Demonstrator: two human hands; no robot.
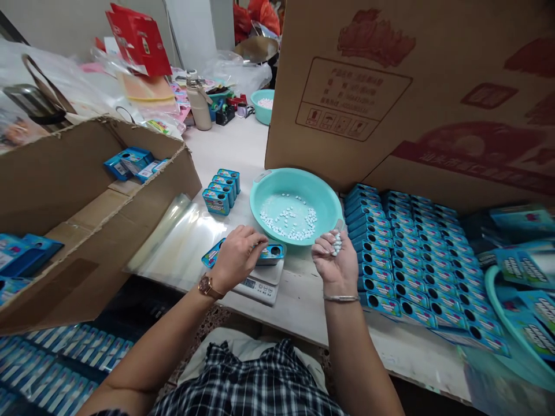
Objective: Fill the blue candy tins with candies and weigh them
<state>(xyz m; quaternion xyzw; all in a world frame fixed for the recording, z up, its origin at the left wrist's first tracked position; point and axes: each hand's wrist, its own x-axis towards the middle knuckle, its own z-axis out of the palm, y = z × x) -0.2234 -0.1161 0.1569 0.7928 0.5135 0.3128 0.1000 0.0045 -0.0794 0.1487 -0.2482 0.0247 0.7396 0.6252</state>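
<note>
Loading pellets (337, 245) at the scale (265, 293), by hand

Right hand (336, 257): palm up, fingers curled round a small heap of pellets, just off the bowl's near right rim. Left hand (240, 254): palm down over the scale, thumb and fingertips drawn together; can't tell if a pellet is between them.

Blue work pack (272, 254) sits at the scale, under the left hand, dark round spot up. Blue also shows left of the hand; 1 pack or 2, can't tell. Scale is at the tabletop's near edge. Readout too small to trust.

Bowl (303, 188) stands farther in from that edge, pellets scattered across its floor. Left of it, 4 packs (215, 202) in a line. Right of it, pack rows (394, 260) run from the near edge back to the big carton (342, 150). Open box (143, 214) at the left end holds more packs.

My read: mid-portion, right hand as reserve, left as feeder. Next move would want small pinches from the right palm, dropped square over the spot if it's an opening, eyes on the readout. Risk: strays rolling off the near edge.
</note>
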